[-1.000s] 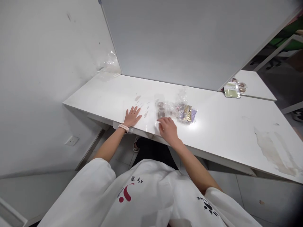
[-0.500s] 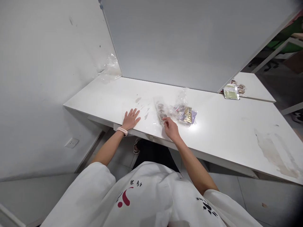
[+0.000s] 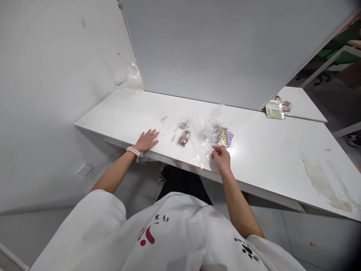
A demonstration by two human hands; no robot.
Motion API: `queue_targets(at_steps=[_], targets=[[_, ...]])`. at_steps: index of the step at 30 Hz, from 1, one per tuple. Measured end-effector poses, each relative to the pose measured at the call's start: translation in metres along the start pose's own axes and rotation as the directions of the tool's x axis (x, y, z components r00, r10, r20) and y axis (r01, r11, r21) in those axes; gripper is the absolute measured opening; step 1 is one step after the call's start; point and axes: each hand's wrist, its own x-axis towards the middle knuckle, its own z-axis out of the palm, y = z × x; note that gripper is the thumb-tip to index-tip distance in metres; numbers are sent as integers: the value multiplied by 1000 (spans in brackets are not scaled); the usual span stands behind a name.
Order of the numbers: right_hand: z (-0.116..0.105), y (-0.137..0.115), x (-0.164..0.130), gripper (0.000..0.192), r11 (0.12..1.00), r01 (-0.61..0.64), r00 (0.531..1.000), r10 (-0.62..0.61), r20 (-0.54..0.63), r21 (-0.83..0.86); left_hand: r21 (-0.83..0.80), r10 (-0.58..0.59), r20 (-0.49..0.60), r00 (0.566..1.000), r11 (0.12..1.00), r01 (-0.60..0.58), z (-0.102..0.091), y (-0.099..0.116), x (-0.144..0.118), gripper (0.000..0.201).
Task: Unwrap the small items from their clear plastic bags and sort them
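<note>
My left hand (image 3: 146,140) lies flat with fingers spread on the white table (image 3: 262,150), near its front edge. My right hand (image 3: 221,159) pinches the edge of a crinkled clear plastic bag (image 3: 203,148). Just beyond its fingers lie a gold packet (image 3: 223,136) and a purple packet (image 3: 230,138), partly covered by clear film. Between my hands sit small brown items in clear wrapping (image 3: 184,138), with another small brown wrapped piece (image 3: 183,125) behind them. Their exact kind is too small to tell.
A grey panel (image 3: 197,49) stands along the table's back edge. Clear plastic (image 3: 130,81) is bunched in the left corner against the wall. A pale green packet (image 3: 275,110) with brown items lies at the back right. Brownish marks (image 3: 324,184) stain the table's right part.
My right hand has moved right, drawing the clear bag with it, and the brown wrapped items now lie uncovered. My left hand has slid left, still flat.
</note>
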Motion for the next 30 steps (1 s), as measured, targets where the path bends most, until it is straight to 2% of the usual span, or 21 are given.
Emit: queue_targets(at_steps=[3, 5, 6, 8, 10, 12, 13, 16, 19, 21, 26, 30], targets=[[2, -22, -13, 33, 979, 127, 985, -143, -95, -156, -73, -68, 70, 995, 995, 74, -5, 14, 9, 77], [14, -44, -21, 37, 937, 304, 946, -318, -58, -170, -137, -58, 16, 998, 989, 60, -4, 33, 21, 76], [24, -56, -24, 36, 901, 403, 913, -407, 7, -157, -166, -34, -36, 999, 986, 28, -2, 44, 29, 72], [52, -74, -27, 34, 822, 562, 818, -536, 209, -91, -194, -11, -144, 989, 981, -17, 4, 66, 46, 65], [84, -84, -23, 36, 765, 640, 723, -566, 396, -73, -169, -60, -209, 976, 985, 25, 9, 82, 63, 62], [111, -84, -11, 49, 722, 670, 685, -512, 518, -173, -107, -124, -241, 963, 989, 100, 13, 90, 75, 61], [120, -81, -3, 57, 706, 662, 697, -456, 553, -252, -72, -139, -250, 958, 990, 125, 15, 91, 79, 62], [131, -69, 25, 77, 682, 562, 793, -284, 539, -467, 7, -130, -262, 956, 991, 136, 17, 89, 82, 62], [128, -59, 49, 87, 673, 495, 850, -244, 467, -550, 43, -126, -258, 958, 989, 142, 17, 88, 80, 61], [126, -56, 56, 82, 673, 507, 849, -282, 447, -539, 53, -131, -255, 958, 987, 149, 17, 89, 78, 61], [126, -51, 47, 51, 709, 599, 787, -437, 435, -372, 62, -123, -275, 954, 987, 146, 18, 90, 78, 61], [119, -60, 42, 45, 777, 555, 818, -447, 361, -297, 65, -114, -291, 950, 988, 139, 20, 89, 79, 62]])
